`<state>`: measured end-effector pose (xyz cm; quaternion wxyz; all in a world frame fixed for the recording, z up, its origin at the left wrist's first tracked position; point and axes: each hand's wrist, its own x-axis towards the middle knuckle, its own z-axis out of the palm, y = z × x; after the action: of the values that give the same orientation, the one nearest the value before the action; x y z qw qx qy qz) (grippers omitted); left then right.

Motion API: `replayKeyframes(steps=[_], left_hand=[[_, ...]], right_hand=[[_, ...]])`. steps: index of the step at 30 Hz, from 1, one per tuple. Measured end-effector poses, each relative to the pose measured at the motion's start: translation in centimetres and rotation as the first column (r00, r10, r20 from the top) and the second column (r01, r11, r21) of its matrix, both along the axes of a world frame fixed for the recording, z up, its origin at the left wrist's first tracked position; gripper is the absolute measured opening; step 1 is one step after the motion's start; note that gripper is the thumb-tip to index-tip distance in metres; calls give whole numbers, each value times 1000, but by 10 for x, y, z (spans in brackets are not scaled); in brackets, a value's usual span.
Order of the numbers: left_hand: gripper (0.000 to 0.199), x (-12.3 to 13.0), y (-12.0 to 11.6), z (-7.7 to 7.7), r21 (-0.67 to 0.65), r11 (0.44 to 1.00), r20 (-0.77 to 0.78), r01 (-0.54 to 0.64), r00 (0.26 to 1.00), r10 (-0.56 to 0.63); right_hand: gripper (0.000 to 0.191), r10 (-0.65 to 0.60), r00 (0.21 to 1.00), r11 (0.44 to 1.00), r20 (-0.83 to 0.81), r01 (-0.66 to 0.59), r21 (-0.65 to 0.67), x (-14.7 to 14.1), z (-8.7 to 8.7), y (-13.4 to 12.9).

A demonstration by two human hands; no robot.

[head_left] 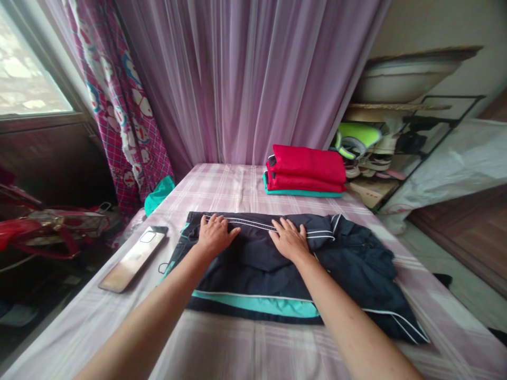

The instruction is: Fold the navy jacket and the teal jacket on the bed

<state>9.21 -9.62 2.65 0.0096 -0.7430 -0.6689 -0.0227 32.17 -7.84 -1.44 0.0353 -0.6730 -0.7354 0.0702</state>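
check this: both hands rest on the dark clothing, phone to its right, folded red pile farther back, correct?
The side is wrong: in the head view the phone lies to the left of the dark clothing. The left hand and right hand do rest on it, and the folded red pile sits farther back.

A bright window (31,74) sits at left; a purple curtain (245,74) hangs behind a plaid-covered surface (222,184); at right, a shoe rack (400,106) stands near a pale wall (428,26).
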Motion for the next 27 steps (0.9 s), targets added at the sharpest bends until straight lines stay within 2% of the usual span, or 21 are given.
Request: replayKeyframes(steps=[3, 6, 8, 10, 13, 16, 22, 25, 27], left_hand=[[61, 35, 5, -2, 74, 992, 73, 105, 991, -110], [59, 50, 14, -18, 35, 990, 123, 136, 983, -139], [59, 41, 21, -29, -1, 997, 123, 79, 989, -78], [59, 20, 26, -36, -7, 1000, 104, 18, 994, -17], [61, -17, 29, -38, 5, 999, 61, -44, 997, 44], [64, -41, 29, -35, 2, 997, 31, -79, 996, 79], [65, -44, 29, -37, 5, 997, 31, -77, 997, 77], [66, -42, 30, -39, 1, 997, 21, -80, 997, 80], [66, -42, 31, -40, 5, 996, 11, -84, 996, 84]], right_hand=[[55, -1, 1000, 1000, 2, 1, 7, 2, 3, 0], [54, -1, 1000, 1000, 3, 1, 6, 2, 4, 0], [54, -8, 1000, 1000, 6, 8, 3, 1, 4, 0], [55, -10, 1000, 1000, 9, 10, 0, 2, 3, 0], [55, -6, 1000, 1000, 18, 6, 4, 2, 1, 0], [55, -5, 1000, 1000, 24, 5, 16, 3, 0, 1], [55, -7, 1000, 1000, 24, 7, 2, 3, 0, 2], [55, -3, 1000, 1000, 23, 3, -17, 2, 10, 2], [56, -27, 1000, 997, 10, 26, 67, -1, 20, 0]])
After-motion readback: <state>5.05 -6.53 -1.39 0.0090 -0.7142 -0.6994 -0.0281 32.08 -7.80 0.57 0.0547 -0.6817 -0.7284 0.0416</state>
